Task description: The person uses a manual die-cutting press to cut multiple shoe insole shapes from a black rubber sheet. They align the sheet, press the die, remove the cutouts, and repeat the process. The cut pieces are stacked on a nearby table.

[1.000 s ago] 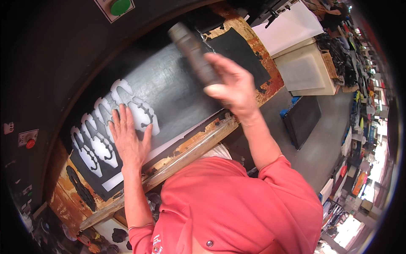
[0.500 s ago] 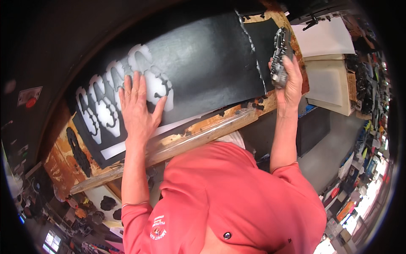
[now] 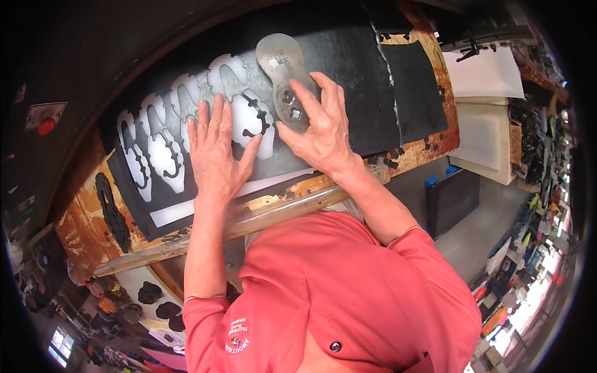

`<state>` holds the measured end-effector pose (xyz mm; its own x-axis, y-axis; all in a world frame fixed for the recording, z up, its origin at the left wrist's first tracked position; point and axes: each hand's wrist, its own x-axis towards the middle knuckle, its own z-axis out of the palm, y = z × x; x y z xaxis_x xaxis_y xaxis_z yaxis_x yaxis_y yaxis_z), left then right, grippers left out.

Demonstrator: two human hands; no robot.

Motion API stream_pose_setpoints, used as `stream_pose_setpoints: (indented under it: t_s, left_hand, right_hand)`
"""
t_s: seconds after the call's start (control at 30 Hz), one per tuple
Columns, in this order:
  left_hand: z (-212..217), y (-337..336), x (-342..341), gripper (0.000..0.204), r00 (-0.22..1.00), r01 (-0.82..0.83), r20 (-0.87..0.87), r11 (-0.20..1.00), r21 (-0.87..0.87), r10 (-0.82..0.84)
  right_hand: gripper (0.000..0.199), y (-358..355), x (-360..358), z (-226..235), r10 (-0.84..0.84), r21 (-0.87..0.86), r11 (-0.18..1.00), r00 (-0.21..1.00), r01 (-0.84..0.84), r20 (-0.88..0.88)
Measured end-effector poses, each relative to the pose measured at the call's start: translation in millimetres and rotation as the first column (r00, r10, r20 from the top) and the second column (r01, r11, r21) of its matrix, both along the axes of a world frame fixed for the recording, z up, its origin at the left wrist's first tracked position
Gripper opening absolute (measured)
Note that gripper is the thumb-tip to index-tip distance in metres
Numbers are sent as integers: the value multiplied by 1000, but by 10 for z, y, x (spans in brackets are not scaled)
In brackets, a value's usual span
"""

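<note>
A black rubber-like sheet point(image 3: 339, 93) lies across the wooden bench, and a row of sole-shaped cut-outs along its left part shows white beneath. My left hand point(image 3: 217, 149) rests flat on this cut part, fingers stretched out, holding nothing. To its right, a sole-shaped metal cutting die point(image 3: 281, 57) lies on or just over the uncut sheet, beside the last cut-out. My right hand point(image 3: 326, 127) grips the die's near end, with the thumb at its edge and a finger on its top. Whether the die fully touches the sheet I cannot tell.
A wooden rail point(image 3: 280, 210) runs along the bench's near edge. A loose black cut piece point(image 3: 112, 211) lies at the left. Another black sheet point(image 3: 420, 93) is at the right, with pale sheets point(image 3: 482, 133) beyond. A red button point(image 3: 46, 127) sits on the dark machine at left.
My right hand has brought the die from the right side leftward, turned it flat and set it beside the cut-outs. My left hand stays spread on the sheet.
</note>
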<state>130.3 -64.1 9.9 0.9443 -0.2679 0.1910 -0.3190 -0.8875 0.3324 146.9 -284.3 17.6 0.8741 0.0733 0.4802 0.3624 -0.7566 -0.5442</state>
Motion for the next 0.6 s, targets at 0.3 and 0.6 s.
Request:
stream_pose_setpoints:
  t_s: [0.3,0.6]
  left_hand:
    - [-37,138,1,83,999,-3,39,1000,-19,3]
    - [-43,152,-57,87,999,-30,22,999,36,29]
  right_hand:
    - [67,119,88,-101,60,-1,998,998,-60,-14]
    - [68,148,132,-50,98,30,995,994,-97,-40]
